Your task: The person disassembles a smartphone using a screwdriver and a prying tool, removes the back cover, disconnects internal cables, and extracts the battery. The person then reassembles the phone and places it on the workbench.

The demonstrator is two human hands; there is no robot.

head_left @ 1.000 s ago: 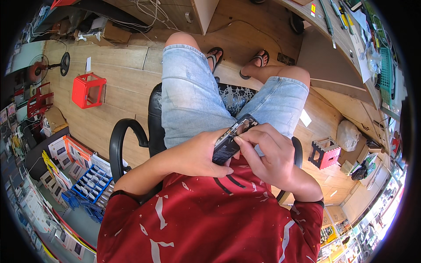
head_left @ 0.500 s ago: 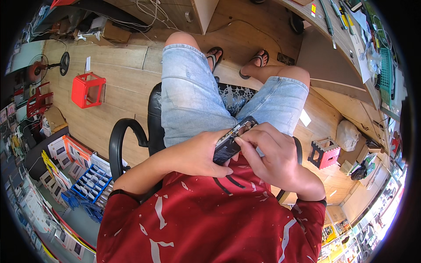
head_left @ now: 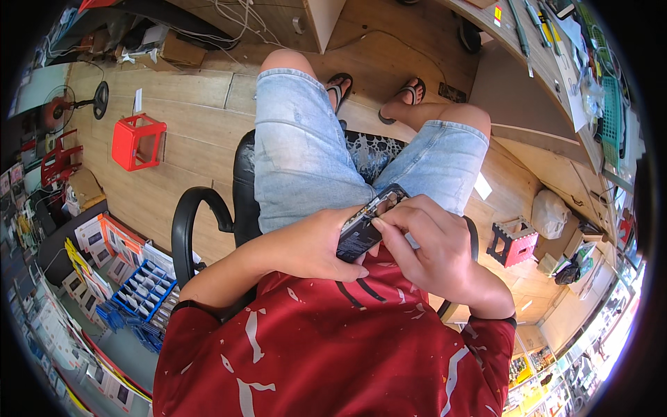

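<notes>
I sit in a black office chair [head_left: 198, 215] and look down at my lap. My left hand [head_left: 309, 247] grips an opened black phone [head_left: 367, 224] from below, its back off and the dark inner parts showing. My right hand [head_left: 431, 247] rests on the phone's right side, with thumb and fingertips pinching at its upper edge. What the right fingers hold is too small to make out. Both hands are over my denim shorts [head_left: 306, 153] and red shirt [head_left: 333, 347].
A red plastic stool [head_left: 137, 141] stands on the wooden floor to the left. A blue parts tray [head_left: 142, 292] and shelves of boxes lie at lower left. A wooden workbench [head_left: 549, 62] with tools runs along the right, with a small red stool [head_left: 515, 242] beside it.
My right fingers have shifted slightly along the phone's upper edge. The left hand and the phone stay in place.
</notes>
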